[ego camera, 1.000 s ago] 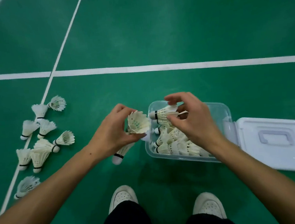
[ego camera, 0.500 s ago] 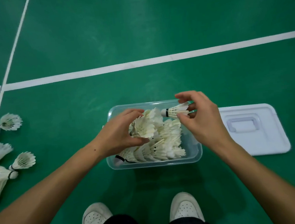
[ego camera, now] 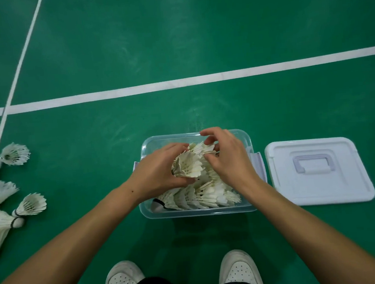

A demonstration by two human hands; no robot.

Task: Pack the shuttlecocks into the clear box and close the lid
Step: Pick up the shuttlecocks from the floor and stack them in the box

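A clear box (ego camera: 201, 212) stands on the green floor in front of my feet, holding several white shuttlecocks (ego camera: 200, 197) lying in rows. Over the box, my left hand (ego camera: 160, 173) grips a stack of shuttlecocks (ego camera: 187, 167) with its feather skirt facing me. My right hand (ego camera: 230, 161) pinches another shuttlecock (ego camera: 202, 148) just behind that stack, above the box's far half. The white lid (ego camera: 341, 174) with a moulded handle lies flat on the floor to the right of the box. Several loose shuttlecocks (ego camera: 14, 154) lie at the far left.
White court lines (ego camera: 177, 84) cross the green floor beyond the box and along the left. My two white shoes (ego camera: 123, 281) stand just below the box. Grey latches (ego camera: 259, 165) hang at the box's sides.
Both hands came closer together over the box. My right hand moved its shuttlecock left and down toward the stack in my left hand. The view shifted, so the box sits more to the centre.
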